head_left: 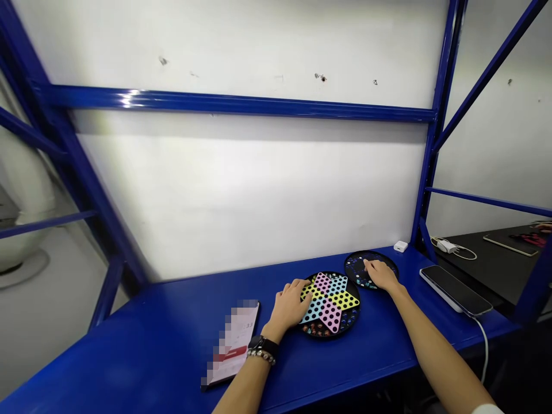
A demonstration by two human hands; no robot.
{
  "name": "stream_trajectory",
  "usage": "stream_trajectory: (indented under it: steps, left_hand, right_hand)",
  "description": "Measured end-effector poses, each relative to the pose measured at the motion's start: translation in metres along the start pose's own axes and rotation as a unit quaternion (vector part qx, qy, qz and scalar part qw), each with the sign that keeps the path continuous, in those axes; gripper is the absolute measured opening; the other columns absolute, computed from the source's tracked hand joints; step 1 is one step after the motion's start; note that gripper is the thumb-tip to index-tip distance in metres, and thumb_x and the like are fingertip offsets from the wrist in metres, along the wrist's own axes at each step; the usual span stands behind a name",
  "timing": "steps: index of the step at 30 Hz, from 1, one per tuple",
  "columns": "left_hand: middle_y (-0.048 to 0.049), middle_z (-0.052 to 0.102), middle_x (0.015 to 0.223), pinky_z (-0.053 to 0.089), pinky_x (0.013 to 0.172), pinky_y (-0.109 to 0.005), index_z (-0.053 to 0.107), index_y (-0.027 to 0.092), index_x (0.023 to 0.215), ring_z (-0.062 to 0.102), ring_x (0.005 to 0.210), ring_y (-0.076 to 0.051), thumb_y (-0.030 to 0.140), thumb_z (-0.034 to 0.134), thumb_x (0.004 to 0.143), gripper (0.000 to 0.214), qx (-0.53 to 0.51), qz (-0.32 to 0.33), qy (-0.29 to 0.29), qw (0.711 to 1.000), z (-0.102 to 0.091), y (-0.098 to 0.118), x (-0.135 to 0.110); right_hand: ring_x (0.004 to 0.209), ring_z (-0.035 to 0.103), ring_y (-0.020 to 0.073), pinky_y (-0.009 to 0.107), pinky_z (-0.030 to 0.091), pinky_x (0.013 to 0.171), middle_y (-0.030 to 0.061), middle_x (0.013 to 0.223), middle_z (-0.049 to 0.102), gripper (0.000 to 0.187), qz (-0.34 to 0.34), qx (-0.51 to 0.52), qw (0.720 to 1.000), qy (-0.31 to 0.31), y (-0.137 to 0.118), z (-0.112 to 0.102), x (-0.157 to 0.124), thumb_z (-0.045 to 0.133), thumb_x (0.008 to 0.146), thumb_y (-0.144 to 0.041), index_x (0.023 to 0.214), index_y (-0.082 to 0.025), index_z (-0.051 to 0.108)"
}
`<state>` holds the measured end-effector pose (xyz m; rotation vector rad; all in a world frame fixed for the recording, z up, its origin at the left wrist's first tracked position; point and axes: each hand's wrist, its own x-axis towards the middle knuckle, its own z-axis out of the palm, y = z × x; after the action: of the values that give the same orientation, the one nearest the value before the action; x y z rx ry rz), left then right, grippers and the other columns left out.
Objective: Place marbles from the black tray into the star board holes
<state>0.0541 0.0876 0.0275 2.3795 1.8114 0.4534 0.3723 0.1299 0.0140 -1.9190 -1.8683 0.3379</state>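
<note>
Lower centre, left hand (290, 305) lies unclenched on board (330, 303); right hand (382, 274), over tray (357, 265), grasp unclear. Phone (241, 339) reads "33".

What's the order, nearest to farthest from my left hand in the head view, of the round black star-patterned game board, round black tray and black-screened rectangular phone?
1. Round black star-patterned game board: left edge at your left hand.
2. Round black tray: right, under your right hand.
3. Black-screened rectangular phone: farthest right.

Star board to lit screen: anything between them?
Yes. Head view: the left hand, its fingers over the star board, and its wrist, beside the lit screen.
</note>
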Motion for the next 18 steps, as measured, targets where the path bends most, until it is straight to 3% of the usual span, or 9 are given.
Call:
stream_trajectory:
  steps: [3, 12, 18]
  left_hand:
    - [-0.0057, 0.062, 0.138, 0.045, 0.099, -0.045, 0.061, 0.029, 0.132, 0.057, 0.123, -0.028, 0.033, 0.044, 0.096, 0.04, 0.001, -0.001, 0.0, 1.0, -0.001, 0.0, 0.0]
    - [-0.0062, 0.063, 0.137, 0.045, 0.099, -0.045, 0.061, 0.028, 0.131, 0.058, 0.121, -0.028, 0.033, 0.043, 0.096, 0.039, -0.001, -0.002, 0.003, 1.0, -0.001, 0.001, -0.001]
    - [-0.0061, 0.062, 0.137, 0.046, 0.098, -0.045, 0.061, 0.027, 0.13, 0.058, 0.121, -0.028, 0.034, 0.042, 0.096, 0.039, -0.007, 0.003, 0.006, 1.0, 0.0, 0.0, -0.001]
  right_hand:
    - [0.095, 0.069, 0.0258, 0.032, 0.042, 0.075, 0.011, 0.098, 0.075, 0.059, 0.029, 0.033, 0.999, -0.024, -0.004, -0.002, -0.002, 0.026, 0.104, -0.053, 0.085, -0.02, 0.071]
    - [0.073, 0.067, 0.0215, 0.03, 0.04, 0.066, 0.0089, 0.079, 0.074, 0.061, 0.003, 0.052, 0.995, -0.09, -0.006, -0.012, -0.016, 0.031, 0.103, -0.054, 0.065, -0.02, 0.066]
    - [0.066, 0.061, 0.0188, 0.028, 0.035, 0.061, 0.0051, 0.069, 0.068, 0.055, -0.02, 0.049, 0.997, -0.064, -0.018, -0.011, -0.023, 0.035, 0.102, -0.053, 0.062, -0.021, 0.056]
